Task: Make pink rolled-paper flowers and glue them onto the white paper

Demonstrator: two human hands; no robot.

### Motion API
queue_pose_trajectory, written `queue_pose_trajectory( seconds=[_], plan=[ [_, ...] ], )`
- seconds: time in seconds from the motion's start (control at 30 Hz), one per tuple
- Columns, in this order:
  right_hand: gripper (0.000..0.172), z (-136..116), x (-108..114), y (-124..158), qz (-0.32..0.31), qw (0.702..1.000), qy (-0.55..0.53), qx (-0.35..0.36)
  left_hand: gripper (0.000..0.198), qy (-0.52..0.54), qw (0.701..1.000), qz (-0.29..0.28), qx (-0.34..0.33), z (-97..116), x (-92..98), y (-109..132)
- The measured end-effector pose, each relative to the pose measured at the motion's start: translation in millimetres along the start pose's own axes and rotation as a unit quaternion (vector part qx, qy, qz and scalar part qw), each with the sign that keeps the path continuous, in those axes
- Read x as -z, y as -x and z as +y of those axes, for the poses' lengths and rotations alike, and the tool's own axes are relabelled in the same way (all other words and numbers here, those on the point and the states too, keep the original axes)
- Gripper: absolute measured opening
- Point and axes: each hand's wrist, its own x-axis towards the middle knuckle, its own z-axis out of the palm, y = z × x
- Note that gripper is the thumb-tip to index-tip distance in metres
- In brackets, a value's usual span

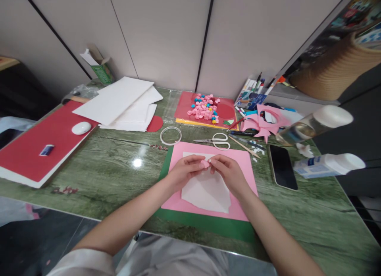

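Over the white torn-edged paper, my left hand pinches a small pink paper piece between thumb and fingers. My right hand is closed right beside it, with a tiny white bit at its fingertips, too small to name. The white paper lies on a pink sheet, which rests on a larger green sheet. White-handled scissors lie just beyond the pink sheet's far edge.
Small pink, blue and yellow pieces sit on a red sheet at the back. A tape roll lies left of the scissors. Rightward are a phone, two bottles and pink scraps. White sheets lie left.
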Motion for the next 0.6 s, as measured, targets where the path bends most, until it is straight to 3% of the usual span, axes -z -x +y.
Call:
queue_pose_trajectory(
  seconds=[0.1, 0.2, 0.27, 0.33, 0.4, 0.47, 0.6],
  plan=[
    [0.022, 1, 8, -3, 0.009, 1.0, -0.003, 0.023, 0.03, 0.024, 0.999, -0.015, 0.022, 1, 1.2, 0],
    [0.022, 3, 39, -13, 0.116, 0.985, 0.105, 0.072, 0.029, 0.035, 0.999, -0.014, 0.022, 4, 2.4, 1],
    [0.021, 10, 71, -22, 0.26, 0.928, 0.245, 0.109, 0.027, 0.036, 0.999, -0.013, 0.015, 6, 2.8, 1],
    [0.018, 19, 104, -30, 0.332, 0.851, 0.39, 0.118, 0.027, 0.033, 0.999, -0.016, 0.006, 8, 2.8, 1],
    [0.016, 31, 131, -35, 0.348, 0.809, 0.466, 0.085, 0.028, 0.025, 1.0, -0.013, -0.001, 9, 2.5, 2],
    [0.015, 42, 148, -37, 0.338, 0.788, 0.511, 0.052, 0.029, 0.014, 1.0, -0.007, -0.004, 10, 2.4, 2],
    [0.018, 56, 160, -37, 0.312, 0.764, 0.564, 0.026, 0.029, -0.003, 1.0, 0.005, -0.017, 11, 3.8, 1]
  ],
)
